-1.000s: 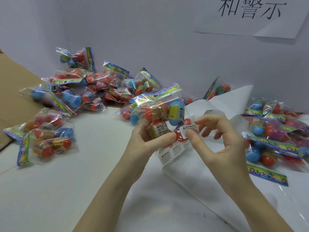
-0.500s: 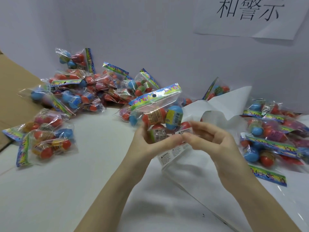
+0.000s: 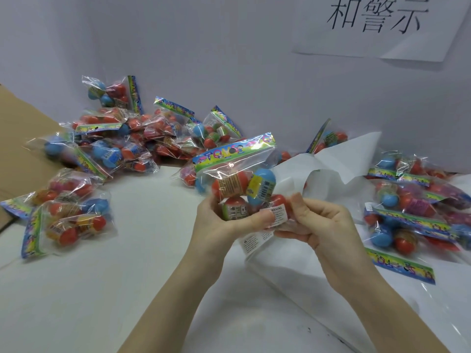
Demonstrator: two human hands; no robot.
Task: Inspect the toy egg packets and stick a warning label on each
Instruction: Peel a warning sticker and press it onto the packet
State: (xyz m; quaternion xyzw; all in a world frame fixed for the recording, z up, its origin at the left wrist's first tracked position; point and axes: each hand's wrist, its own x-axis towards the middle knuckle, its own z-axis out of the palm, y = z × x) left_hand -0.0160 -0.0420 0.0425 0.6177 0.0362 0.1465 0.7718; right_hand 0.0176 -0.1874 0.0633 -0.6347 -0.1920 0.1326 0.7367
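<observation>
- Head view: left hand (image 3: 221, 225) grips a clear toy egg packet (image 3: 237, 179) from below, thumb laid across its front; packet held upright above the white table (image 3: 127, 289), coloured header strip on top.
- Packet contents: red, blue and green eggs, pressed together.
- Right hand (image 3: 321, 225) is closed on the packet's lower right corner, fingers curled, thumb pressing a white warning label (image 3: 279, 212) against the plastic. The word "WARNING" is legible on it.
- A second printed white strip (image 3: 254, 242) hangs just below the hands; what holds it, I cannot tell.
- White backing sheet (image 3: 339, 169) lies crumpled behind the right hand.
- Pile of packets (image 3: 132, 138) at far left against the wall; smaller group (image 3: 418, 205) at right, well apart from the hands.
- Paper sign (image 3: 377, 24) with characters on the wall, upper right.
</observation>
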